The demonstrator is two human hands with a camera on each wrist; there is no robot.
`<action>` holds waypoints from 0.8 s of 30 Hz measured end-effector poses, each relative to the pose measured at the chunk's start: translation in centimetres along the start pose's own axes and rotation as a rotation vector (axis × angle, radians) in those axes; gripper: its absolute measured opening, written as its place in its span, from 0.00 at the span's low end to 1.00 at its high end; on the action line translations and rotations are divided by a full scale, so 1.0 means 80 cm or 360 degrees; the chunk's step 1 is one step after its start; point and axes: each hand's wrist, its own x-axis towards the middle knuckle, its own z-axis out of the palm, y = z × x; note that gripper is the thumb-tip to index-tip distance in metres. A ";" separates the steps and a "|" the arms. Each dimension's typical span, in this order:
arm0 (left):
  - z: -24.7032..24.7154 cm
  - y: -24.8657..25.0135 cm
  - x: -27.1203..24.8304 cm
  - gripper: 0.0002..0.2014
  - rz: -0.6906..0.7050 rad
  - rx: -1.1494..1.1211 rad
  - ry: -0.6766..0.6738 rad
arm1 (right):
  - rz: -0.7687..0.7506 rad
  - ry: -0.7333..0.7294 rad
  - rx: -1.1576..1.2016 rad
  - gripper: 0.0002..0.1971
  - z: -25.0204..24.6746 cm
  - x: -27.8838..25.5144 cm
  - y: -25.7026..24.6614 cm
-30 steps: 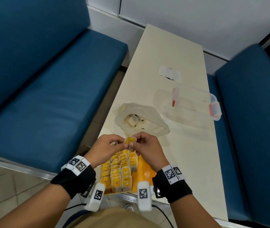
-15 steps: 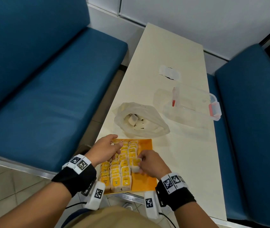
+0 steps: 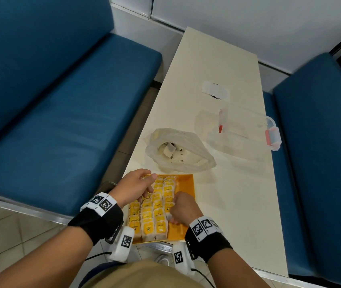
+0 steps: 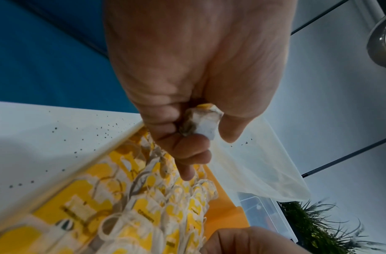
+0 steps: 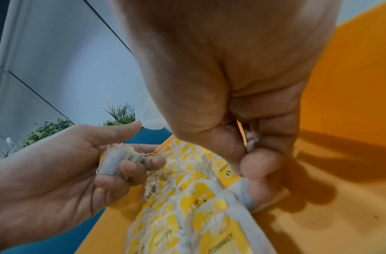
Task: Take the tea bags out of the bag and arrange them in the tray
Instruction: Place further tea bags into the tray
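An orange tray (image 3: 188, 183) at the near table edge holds several rows of yellow-tagged tea bags (image 3: 157, 206). My left hand (image 3: 136, 187) hovers over the tray's far left corner and grips spare tea bags (image 4: 200, 122) in its curled fingers, seen also as the spare tea bags (image 5: 115, 160) from the right wrist. My right hand (image 3: 183, 207) is down at the right end of the rows, its thumb and fingers pinching a tea bag (image 5: 242, 190) against the tray floor (image 5: 340, 171). Beyond the tray lies the white plastic bag (image 3: 177, 150), open, with more tea bags inside.
A clear plastic box with red latches (image 3: 246, 129) stands at the right of the cream table (image 3: 217, 65). A small white packet (image 3: 215, 91) lies farther back. Blue benches (image 3: 65, 104) flank the table on both sides.
My right hand has carried a tea bag from in front of me down into the tray, near end of the right row. The left hand has lowered to the tray's far left corner.
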 end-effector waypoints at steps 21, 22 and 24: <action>-0.002 0.019 -0.008 0.36 -0.0101 -0.0225 -0.0252 | -0.0561 0.0302 0.0763 0.12 -0.041 -0.019 -0.053; -0.002 0.020 -0.007 0.37 -0.0103 -0.0242 -0.0267 | -0.0561 0.0270 0.0715 0.13 -0.040 -0.017 -0.054; -0.002 0.020 -0.006 0.37 -0.0107 -0.0306 -0.0289 | -0.0574 0.0242 0.0700 0.13 -0.037 -0.016 -0.055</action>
